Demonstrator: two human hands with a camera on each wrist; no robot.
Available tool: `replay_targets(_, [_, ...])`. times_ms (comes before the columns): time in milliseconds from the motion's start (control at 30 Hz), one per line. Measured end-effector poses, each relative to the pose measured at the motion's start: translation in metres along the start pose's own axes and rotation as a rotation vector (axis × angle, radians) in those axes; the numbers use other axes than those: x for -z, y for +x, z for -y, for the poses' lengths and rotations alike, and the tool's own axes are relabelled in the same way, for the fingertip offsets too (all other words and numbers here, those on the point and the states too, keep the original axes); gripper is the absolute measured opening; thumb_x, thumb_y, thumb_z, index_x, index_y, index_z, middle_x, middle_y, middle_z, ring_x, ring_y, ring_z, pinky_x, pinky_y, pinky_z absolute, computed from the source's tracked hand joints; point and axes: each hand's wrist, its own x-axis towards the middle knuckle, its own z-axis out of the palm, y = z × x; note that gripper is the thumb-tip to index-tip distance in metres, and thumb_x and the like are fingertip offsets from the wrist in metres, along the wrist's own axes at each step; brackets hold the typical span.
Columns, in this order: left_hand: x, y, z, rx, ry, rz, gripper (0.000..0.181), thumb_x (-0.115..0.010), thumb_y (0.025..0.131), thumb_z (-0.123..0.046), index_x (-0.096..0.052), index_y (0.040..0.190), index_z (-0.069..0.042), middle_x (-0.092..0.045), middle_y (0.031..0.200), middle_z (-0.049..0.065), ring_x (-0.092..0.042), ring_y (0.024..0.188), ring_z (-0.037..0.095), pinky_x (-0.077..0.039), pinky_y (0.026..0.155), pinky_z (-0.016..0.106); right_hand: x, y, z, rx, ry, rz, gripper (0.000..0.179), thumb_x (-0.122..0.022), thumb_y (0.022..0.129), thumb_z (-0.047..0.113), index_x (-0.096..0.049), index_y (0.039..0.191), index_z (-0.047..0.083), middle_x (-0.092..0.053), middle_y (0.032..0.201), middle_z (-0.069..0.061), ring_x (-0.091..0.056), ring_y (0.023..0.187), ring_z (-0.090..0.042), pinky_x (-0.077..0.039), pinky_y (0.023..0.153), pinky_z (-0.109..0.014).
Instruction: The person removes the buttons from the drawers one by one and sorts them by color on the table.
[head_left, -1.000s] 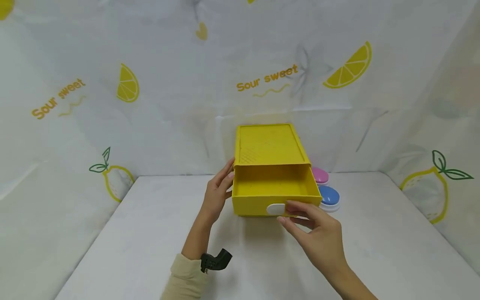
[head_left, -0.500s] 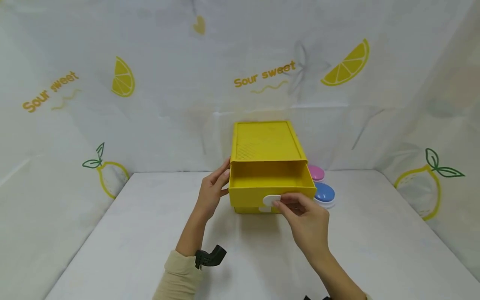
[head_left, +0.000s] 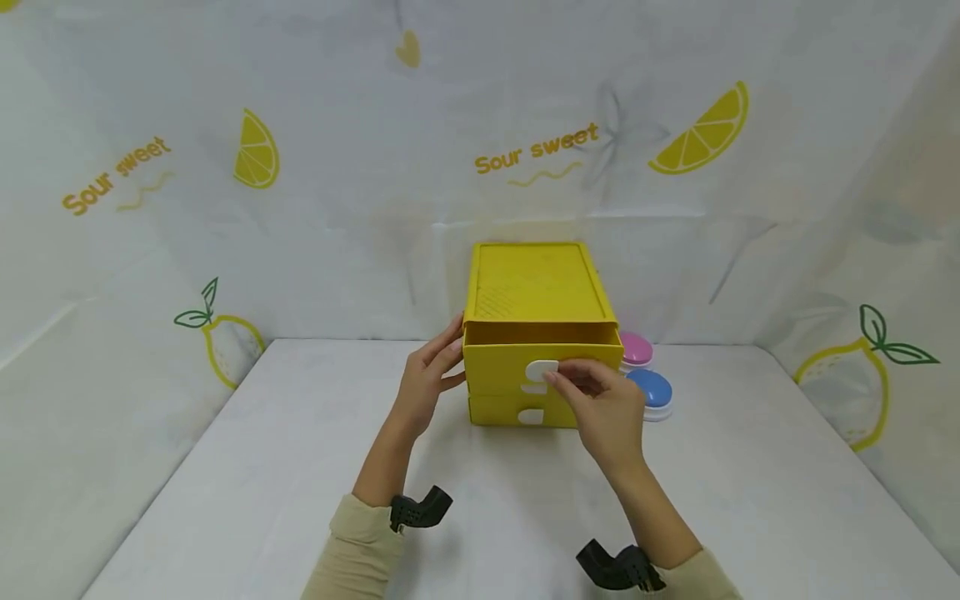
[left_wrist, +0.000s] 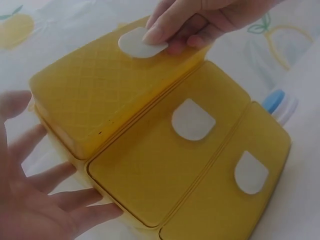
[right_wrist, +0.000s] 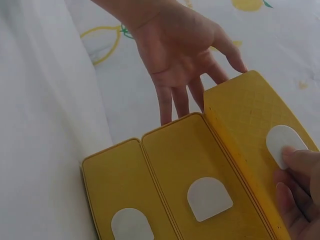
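A yellow box of three stacked drawers (head_left: 543, 279) stands on the white table, its front towards me. The top drawer (head_left: 491, 371) is pulled partly out. My right hand (head_left: 611, 417) pinches that drawer's white tab handle (left_wrist: 137, 44) between thumb and fingers. Against the box's left side rests my left hand (head_left: 420, 387), its fingers spread and fairly straight, as the left wrist view also shows. The middle drawer (left_wrist: 150, 155) and the bottom drawer (left_wrist: 220, 200) sit closed, each with a white tab. Only a strip of the top drawer's inside shows.
To the right of the box are a round blue-topped object (head_left: 651, 387) with a white base and a similar pink-topped one (head_left: 636, 347) behind it. A white sheet with printed lemons (head_left: 337, 167) hangs behind the table (head_left: 277, 467).
My right hand has pushed the top drawer inward, so its opening is narrower and the lower drawers' tabs now show. My left hand stays at the box's left side.
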Motion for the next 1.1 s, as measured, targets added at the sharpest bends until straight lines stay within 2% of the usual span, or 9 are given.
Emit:
replay_targets(100, [0.001,0.002,0.001,-0.001,-0.011,0.006,0.048,-0.051,0.104,-0.04,-0.044,0.152,-0.039,-0.046,0.157,-0.011,-0.052,0.142,0.025,-0.051,0.107,0.054,-0.002,0.007,-0.001,-0.024,-0.013,0.006,0.014,-0.084,0.082,0.009,-0.078,0.093,0.001,-0.078,0.087,-0.011,-0.065,0.075,0.009,-0.056,0.069,-0.008])
replay_targets(233, [-0.001,0.004,0.002,-0.017,0.002,-0.005,0.05,-0.054,0.104,-0.038,-0.043,0.153,-0.037,-0.046,0.158,-0.007,-0.052,0.142,0.026,-0.052,0.106,0.054,-0.005,0.013,-0.004,-0.046,-0.007,0.006,0.016,-0.083,0.084,0.011,-0.078,0.095,0.002,-0.078,0.088,-0.012,-0.065,0.075,0.007,-0.056,0.07,-0.008])
replay_targets(400, [-0.006,0.007,0.006,-0.021,0.033,-0.067,0.051,-0.061,0.102,-0.033,-0.046,0.151,-0.037,-0.051,0.154,-0.004,-0.059,0.134,0.027,-0.056,0.101,0.049,-0.009,0.019,-0.01,-0.057,-0.004,-0.015,0.017,-0.082,0.085,0.013,-0.078,0.096,0.002,-0.077,0.089,-0.013,-0.065,0.076,0.005,-0.055,0.07,-0.007])
replay_targets(667, [-0.011,0.011,0.012,-0.062,0.058,-0.157,0.044,-0.063,0.101,-0.03,-0.056,0.144,-0.037,-0.059,0.146,-0.004,-0.067,0.122,0.024,-0.062,0.09,0.044,-0.015,0.027,-0.018,-0.072,0.03,-0.019,0.02,-0.08,0.087,0.018,-0.077,0.098,0.001,-0.077,0.091,-0.015,-0.065,0.077,0.003,-0.055,0.071,-0.007])
replay_targets(833, [-0.009,0.012,0.014,-0.053,0.073,-0.163,0.044,-0.065,0.1,-0.029,-0.057,0.144,-0.031,-0.06,0.146,-0.001,-0.067,0.123,0.025,-0.062,0.09,0.045,-0.01,0.015,-0.022,-0.145,0.003,0.045,0.023,-0.079,0.089,0.021,-0.077,0.105,0.005,-0.078,0.096,-0.012,-0.067,0.082,0.001,-0.055,0.075,-0.008])
replay_targets(967, [-0.007,0.013,0.016,-0.072,0.123,-0.132,0.049,-0.063,0.101,-0.028,-0.052,0.149,-0.026,-0.055,0.151,0.002,-0.061,0.132,0.028,-0.058,0.099,0.044,-0.008,-0.001,-0.032,-0.244,-0.014,0.103,0.027,-0.08,0.088,0.021,-0.075,0.11,0.006,-0.077,0.099,-0.012,-0.068,0.085,0.001,-0.055,0.079,-0.008])
replay_targets(1100, [-0.007,0.015,0.019,-0.078,0.169,-0.087,0.055,-0.059,0.103,-0.032,-0.042,0.155,-0.031,-0.045,0.158,0.0,-0.053,0.14,0.026,-0.054,0.105,0.04,-0.012,-0.01,-0.042,-0.297,0.029,0.124,0.028,-0.08,0.087,0.017,-0.075,0.112,0.004,-0.077,0.103,-0.014,-0.068,0.085,0.003,-0.056,0.08,-0.009])
